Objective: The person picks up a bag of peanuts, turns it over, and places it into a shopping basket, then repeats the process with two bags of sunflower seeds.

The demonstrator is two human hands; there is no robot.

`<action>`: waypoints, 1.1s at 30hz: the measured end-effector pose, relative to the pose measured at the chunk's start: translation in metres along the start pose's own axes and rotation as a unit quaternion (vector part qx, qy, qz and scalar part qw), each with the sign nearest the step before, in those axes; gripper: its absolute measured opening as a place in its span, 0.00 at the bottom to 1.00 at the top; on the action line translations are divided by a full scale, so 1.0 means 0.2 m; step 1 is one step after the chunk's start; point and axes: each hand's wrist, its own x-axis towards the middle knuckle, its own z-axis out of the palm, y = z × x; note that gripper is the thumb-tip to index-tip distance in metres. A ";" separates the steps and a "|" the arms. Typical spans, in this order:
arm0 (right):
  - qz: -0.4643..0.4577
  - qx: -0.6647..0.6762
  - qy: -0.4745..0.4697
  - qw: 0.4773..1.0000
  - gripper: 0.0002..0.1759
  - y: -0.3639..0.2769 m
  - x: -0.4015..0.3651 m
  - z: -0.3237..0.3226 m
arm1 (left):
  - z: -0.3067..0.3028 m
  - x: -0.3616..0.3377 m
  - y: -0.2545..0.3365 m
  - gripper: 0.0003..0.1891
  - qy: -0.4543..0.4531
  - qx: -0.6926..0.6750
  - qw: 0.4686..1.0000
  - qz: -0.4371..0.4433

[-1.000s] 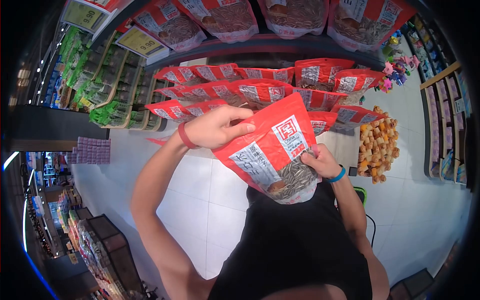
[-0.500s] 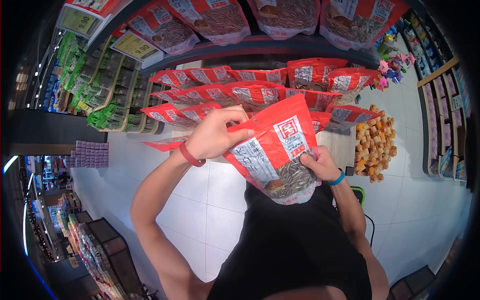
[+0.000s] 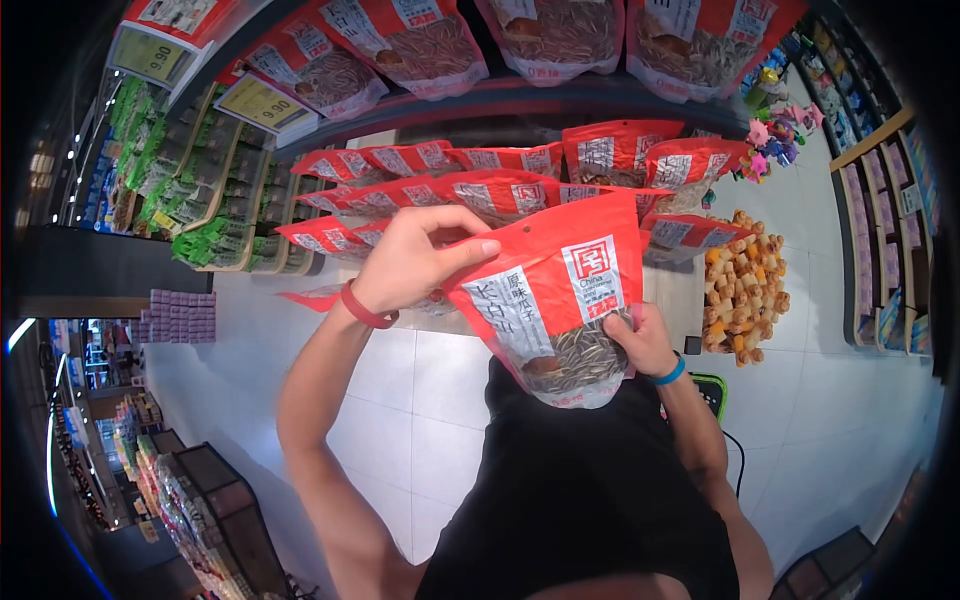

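A red bag of sunflower seeds (image 3: 560,300) with a clear lower part hangs before my body, tilted, its printed front facing me. My left hand (image 3: 425,255), with a red band on the wrist, pinches the bag's upper left corner between thumb and fingers. On the bag's lower right edge is my right hand (image 3: 642,340), thumb on the front and fingers behind it; a blue band circles that wrist. Just beyond the held bag, similar red bags (image 3: 490,195) stand in rows on a lower shelf.
Above, a dark shelf edge (image 3: 420,115) carries more seed bags (image 3: 555,35) and price tags (image 3: 265,103). Green-topped packages (image 3: 210,190) fill racks at the left. A heap of brown and orange items (image 3: 742,290) is at the right, near colourful ornaments (image 3: 765,145). Tiled floor (image 3: 380,420) shows below.
The held bag has turned slightly more upright, with both hands still on it. My left hand has shifted a little left and down. The shelves sit slightly further left in view.
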 end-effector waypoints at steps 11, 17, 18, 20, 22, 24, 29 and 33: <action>-0.049 0.028 0.064 0.996 0.17 0.01 -0.02 0.12 | 0.26 -0.06 -0.13 0.19 0.117 -0.453 0.883 0.034; -0.030 -0.005 0.044 0.999 0.16 0.04 -0.03 0.13 | 0.31 -0.09 -0.16 0.15 0.150 -0.409 0.900 0.022; -0.029 -0.007 0.041 0.999 0.16 0.05 -0.03 0.13 | 0.31 -0.09 -0.16 0.15 0.141 -0.406 0.903 0.024; -0.014 -0.045 0.030 0.998 0.16 0.07 -0.04 0.11 | 0.32 -0.09 -0.17 0.14 0.149 -0.408 0.900 0.028; -0.014 -0.036 0.033 0.999 0.16 0.07 -0.04 0.12 | 0.34 -0.09 -0.18 0.14 0.155 -0.410 0.898 0.030; -0.010 -0.026 0.034 0.999 0.16 0.09 -0.05 0.12 | 0.36 -0.09 -0.20 0.13 0.163 -0.436 0.883 0.051; -0.003 -0.010 0.040 0.999 0.16 0.12 -0.06 0.12 | 0.40 -0.10 -0.27 0.12 0.178 -0.414 0.890 0.064; -0.003 -0.005 0.041 0.999 0.17 0.15 -0.05 0.10 | 0.41 -0.09 -0.29 0.11 0.209 -0.401 0.890 0.053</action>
